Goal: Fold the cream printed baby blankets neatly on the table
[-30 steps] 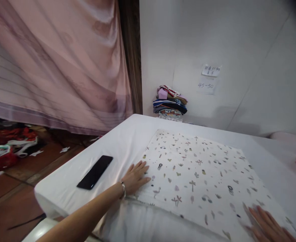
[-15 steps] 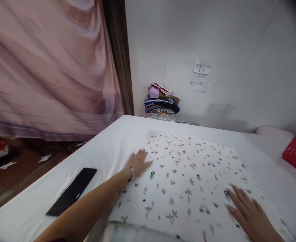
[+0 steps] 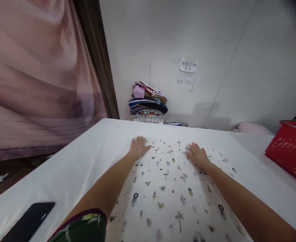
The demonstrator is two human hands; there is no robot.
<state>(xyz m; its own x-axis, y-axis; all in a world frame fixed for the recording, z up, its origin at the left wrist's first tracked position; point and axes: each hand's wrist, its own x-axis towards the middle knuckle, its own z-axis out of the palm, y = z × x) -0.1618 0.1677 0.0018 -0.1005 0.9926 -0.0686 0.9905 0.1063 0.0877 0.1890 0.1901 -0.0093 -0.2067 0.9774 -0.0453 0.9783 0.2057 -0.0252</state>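
Observation:
A white cloth (image 3: 173,191) printed with small palms, flamingos and leaves lies spread over the white table, running toward me. On its far left corner my left hand (image 3: 139,147) rests flat, fingers spread, a thin bracelet at the wrist. Farther right, my right hand (image 3: 197,156) lies palm down near the cloth's far edge, its fingers stretched out. Neither hand grips anything that I can see. The near end of the cloth runs out of the bottom of the view.
A black phone (image 3: 28,222) lies at the table's (image 3: 87,161) near left. Folded cloths (image 3: 149,102) are stacked beyond the far edge, by a wall with handwritten papers (image 3: 187,75). A red plastic basket (image 3: 289,148) stands at right. A pink curtain (image 3: 37,74) hangs at left.
Both hands have moved away from me to the cloth's far part, the right also leftward. The cloth now reaches nearer to me. The view has turned right, bringing more of the basket in.

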